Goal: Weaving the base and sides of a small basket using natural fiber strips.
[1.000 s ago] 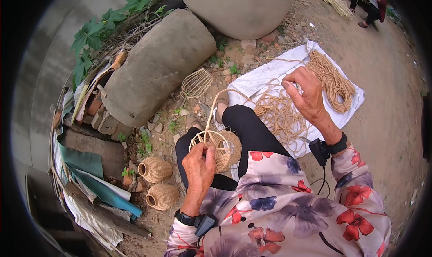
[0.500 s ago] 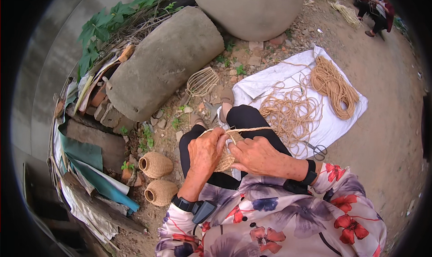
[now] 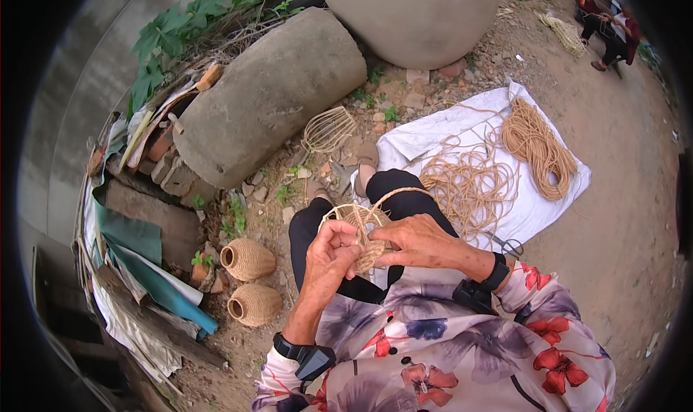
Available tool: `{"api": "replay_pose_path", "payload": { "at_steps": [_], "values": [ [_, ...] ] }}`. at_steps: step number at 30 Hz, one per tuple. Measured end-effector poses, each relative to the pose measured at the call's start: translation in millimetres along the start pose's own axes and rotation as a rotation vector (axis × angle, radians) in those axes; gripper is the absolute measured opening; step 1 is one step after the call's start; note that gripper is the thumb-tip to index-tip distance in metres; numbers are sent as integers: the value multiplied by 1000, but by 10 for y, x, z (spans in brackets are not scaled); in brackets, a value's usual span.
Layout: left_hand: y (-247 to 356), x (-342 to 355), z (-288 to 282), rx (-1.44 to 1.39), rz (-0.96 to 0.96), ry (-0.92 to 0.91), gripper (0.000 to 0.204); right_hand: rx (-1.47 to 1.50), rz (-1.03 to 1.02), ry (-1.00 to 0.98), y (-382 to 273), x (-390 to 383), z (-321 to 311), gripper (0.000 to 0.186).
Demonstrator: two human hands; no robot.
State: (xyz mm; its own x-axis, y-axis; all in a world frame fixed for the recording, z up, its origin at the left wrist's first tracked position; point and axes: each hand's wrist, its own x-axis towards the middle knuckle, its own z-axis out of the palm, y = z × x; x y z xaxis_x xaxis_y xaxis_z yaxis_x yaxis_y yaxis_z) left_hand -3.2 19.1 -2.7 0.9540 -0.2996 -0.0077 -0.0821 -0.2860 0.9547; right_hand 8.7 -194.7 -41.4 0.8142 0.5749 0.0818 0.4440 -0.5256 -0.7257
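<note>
Between my knees is a partly woven rope basket [image 3: 368, 252] with bare pale ribs at its rim. My left hand [image 3: 329, 257] grips its left side, fingers curled at the rim. My right hand [image 3: 419, 242] pinches at the rope on the basket's right, its fingertips partly hidden. A strand of tan rope [image 3: 408, 190] arches from the basket toward a loose tangle [image 3: 462, 188] on a white sheet [image 3: 415, 141]. A thick coiled hank [image 3: 534, 148] lies there too, with scissors [image 3: 512, 246] at the sheet's near edge. Two finished rope pots [image 3: 249, 260] lie to my left.
An empty wire-like frame [image 3: 328, 130] lies ahead of me, near a concrete pipe [image 3: 267, 94] and a large grey rounded object [image 3: 408, 18]. Rubble, boards and teal sheeting [image 3: 130, 231] border my left. Another person [image 3: 613, 36] sits at the far right beside a pale frame [image 3: 563, 33].
My right hand has come down from the raised position over the tangle to the basket. The rope strand now runs rightward lower. My left hand's fingers have shifted at the rim.
</note>
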Motion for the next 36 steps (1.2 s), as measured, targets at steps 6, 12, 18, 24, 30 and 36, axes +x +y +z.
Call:
{"api": "replay_pose_path", "payload": {
  "at_steps": [6,12,18,24,30,36],
  "values": [
    [-302,-300,-335,-759,-155,16,19,-165,-94,-13,-24,14,-9,43],
    [-431,-430,-496,-543,-196,114,39,-225,-246,310,-186,-22,25,32],
    [-391,-309,-645,-354,-191,150,20,-399,-449,245,-353,140,256,34],
    [-281,244,-531,101,179,216,11,-514,-422,174,-475,105,324,55],
    [-198,275,-357,566,326,293,17,-617,-336,35,-585,173,253,53],
    [26,-60,-342,909,258,146,46,-562,-277,-61,-545,285,191,43]
  ]
}}
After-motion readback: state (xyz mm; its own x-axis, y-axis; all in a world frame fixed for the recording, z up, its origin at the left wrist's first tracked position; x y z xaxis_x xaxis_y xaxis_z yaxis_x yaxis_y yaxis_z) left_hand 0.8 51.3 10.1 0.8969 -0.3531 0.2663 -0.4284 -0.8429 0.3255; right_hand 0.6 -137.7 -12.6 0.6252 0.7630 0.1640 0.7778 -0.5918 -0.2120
